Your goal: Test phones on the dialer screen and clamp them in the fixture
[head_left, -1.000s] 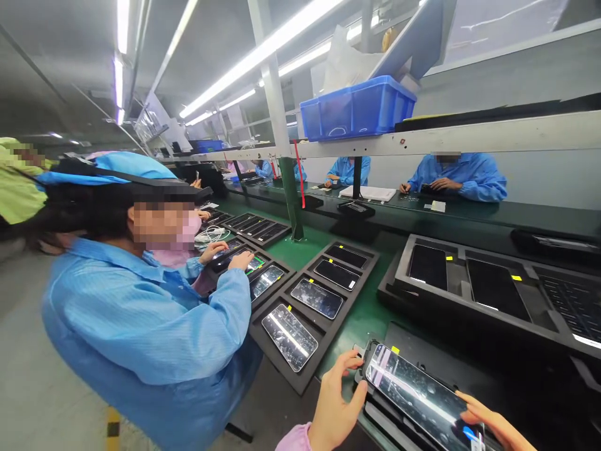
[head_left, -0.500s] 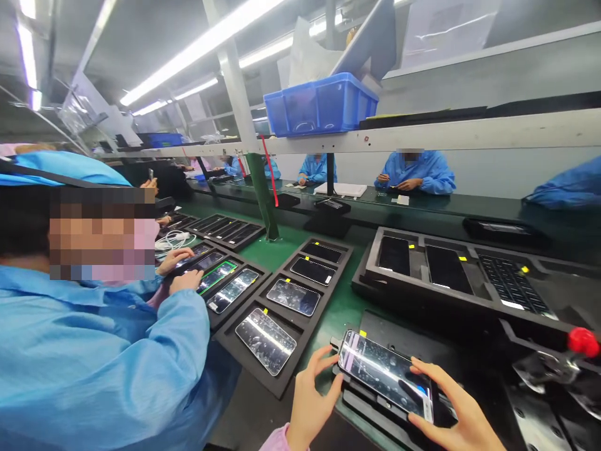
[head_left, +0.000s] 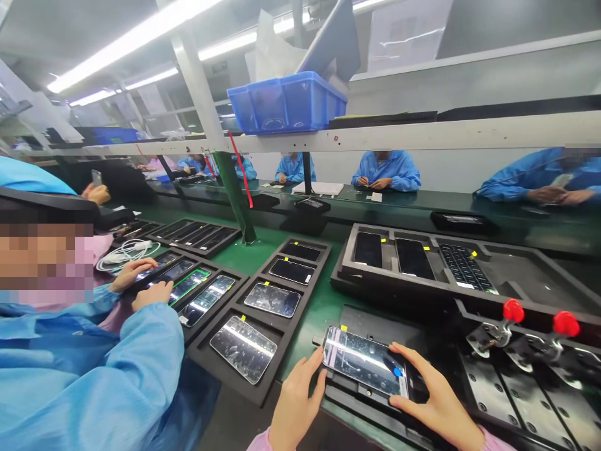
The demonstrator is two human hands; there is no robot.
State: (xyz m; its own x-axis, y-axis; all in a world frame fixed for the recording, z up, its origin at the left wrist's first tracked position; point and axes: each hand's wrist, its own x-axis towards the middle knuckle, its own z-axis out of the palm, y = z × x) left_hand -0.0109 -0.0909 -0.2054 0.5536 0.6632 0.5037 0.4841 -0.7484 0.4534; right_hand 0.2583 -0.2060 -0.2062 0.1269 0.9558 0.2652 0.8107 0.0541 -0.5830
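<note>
A smartphone (head_left: 364, 361) with a glossy screen lies on a black fixture (head_left: 375, 401) at the near edge of the green bench. My left hand (head_left: 295, 406) pinches its left end with fingers and thumb. My right hand (head_left: 434, 401) grips its right end, fingers curled over the screen edge. The phone sits almost flat on the fixture, a yellow tab by its top corner.
A black tray (head_left: 263, 313) with several phones lies to the left. A deeper tray (head_left: 422, 263) of phones sits behind. Red-knobbed clamps (head_left: 511, 311) stand on a jig at right. A co-worker in a blue coat (head_left: 94, 369) works close on my left. A blue bin (head_left: 286, 103) rests on the shelf above.
The view has swung right, bringing the red clamps into sight. My right hand has moved up over the phone's right end, and the phone has settled lower onto the fixture.
</note>
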